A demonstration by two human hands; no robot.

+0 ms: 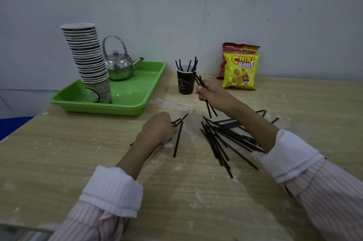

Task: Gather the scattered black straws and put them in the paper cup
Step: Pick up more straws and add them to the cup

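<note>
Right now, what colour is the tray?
Bright green tray, seen in the head view, the only one.

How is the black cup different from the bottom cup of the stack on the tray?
The black cup stands alone on the table; the bottom cup stands in the green tray and carries a tall, leaning stack of cups. The black cup is dark with a pale cup drawing; the bottom cup is pale with dark lettering. The black cup holds several straws; no straws show at the bottom cup. Both stand upright, rim up.
</note>
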